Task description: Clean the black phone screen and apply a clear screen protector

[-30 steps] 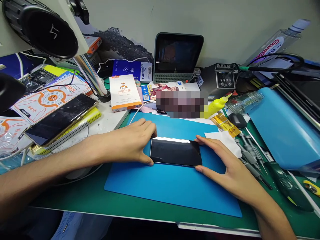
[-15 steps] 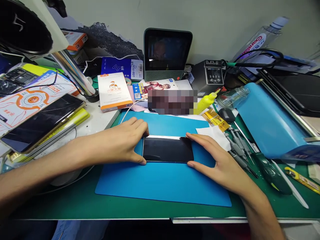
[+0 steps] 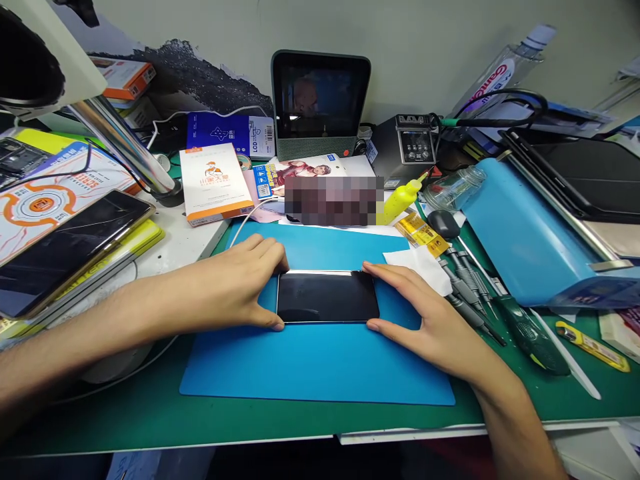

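Note:
A dark-screened smartphone [image 3: 327, 297] lies sideways, screen up, over the blue mat [image 3: 315, 367]. My left hand [image 3: 257, 283] grips its left end, thumb at the near corner and fingers at the far corner. At the opposite end, my right hand [image 3: 415, 307] holds the phone by its edges, with thumb and fingertips on the near and far corners. Its underside is hidden, so I cannot tell if it rests flat on the mat.
Right of the mat lie screwdrivers [image 3: 470, 287], a green-handled tool [image 3: 533, 333] and a yellow cutter [image 3: 593, 347]. Behind stand a yellow bottle [image 3: 400, 200], a white-orange box [image 3: 215, 183] and a smart display [image 3: 320, 100]. Another phone [image 3: 75, 247] tops a stack at left.
The whole scene has shifted slightly left in view as the head camera turned. Both hands keep their hold on the phone, which shows no clear movement on the mat.

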### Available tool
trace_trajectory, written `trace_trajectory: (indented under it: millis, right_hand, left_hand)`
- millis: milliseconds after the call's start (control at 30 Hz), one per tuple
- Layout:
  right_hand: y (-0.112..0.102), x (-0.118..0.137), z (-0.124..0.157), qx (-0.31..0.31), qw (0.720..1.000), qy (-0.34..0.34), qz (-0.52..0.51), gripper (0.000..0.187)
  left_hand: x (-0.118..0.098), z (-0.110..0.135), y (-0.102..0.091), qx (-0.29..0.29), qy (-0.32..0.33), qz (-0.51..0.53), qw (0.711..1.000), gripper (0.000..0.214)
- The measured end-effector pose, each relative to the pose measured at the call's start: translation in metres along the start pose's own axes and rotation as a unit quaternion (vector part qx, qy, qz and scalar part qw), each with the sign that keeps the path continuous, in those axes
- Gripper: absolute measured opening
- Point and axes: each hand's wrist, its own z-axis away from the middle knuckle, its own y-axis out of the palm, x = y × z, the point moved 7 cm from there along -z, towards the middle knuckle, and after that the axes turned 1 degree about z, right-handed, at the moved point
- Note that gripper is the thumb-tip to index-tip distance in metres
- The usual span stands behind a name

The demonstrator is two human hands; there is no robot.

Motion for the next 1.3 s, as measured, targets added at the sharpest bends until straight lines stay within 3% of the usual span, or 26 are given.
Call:
trace_trajectory:
  millis: [333,567,800,967,1067,1167,1300]
  right_hand:
    - [0.004,-0.005,-0.001,0.010,1.000,-0.001,-0.025,0.070]
    - [0.005,-0.008,-0.006,0.022,0.999,-0.016,-0.020,0.070]
    - [0.002,0.001,-0.010,0.020,0.998,-0.056,0.030,0.069]
    - [0.000,0.009,-0.011,0.020,0.992,-0.096,0.081,0.073]
    - [0.000,0.010,-0.015,0.016,0.990,-0.113,0.089,0.081]
    - [-0.001,0.010,-0.021,-0.011,0.988,-0.125,0.089,0.084]
    - [-0.002,0.011,-0.026,-0.020,0.991,-0.113,0.063,0.084]
  left_hand:
    - [0.001,-0.003,-0.003,0.022,-0.016,0.029,0.999,0.061]
    - [0.007,-0.011,-0.009,0.092,0.017,0.070,0.993,0.067]
    - [-0.012,-0.004,-0.006,0.009,0.052,-0.053,0.997,0.079]
    - [-0.030,0.006,-0.003,-0.022,0.035,-0.136,0.990,0.058]
    - [-0.026,0.004,-0.005,-0.036,0.011,-0.073,0.997,0.054]
    - [-0.010,-0.005,-0.009,-0.053,-0.005,0.063,0.997,0.064]
    - [0.010,-0.020,-0.008,0.001,0.005,0.191,0.982,0.078]
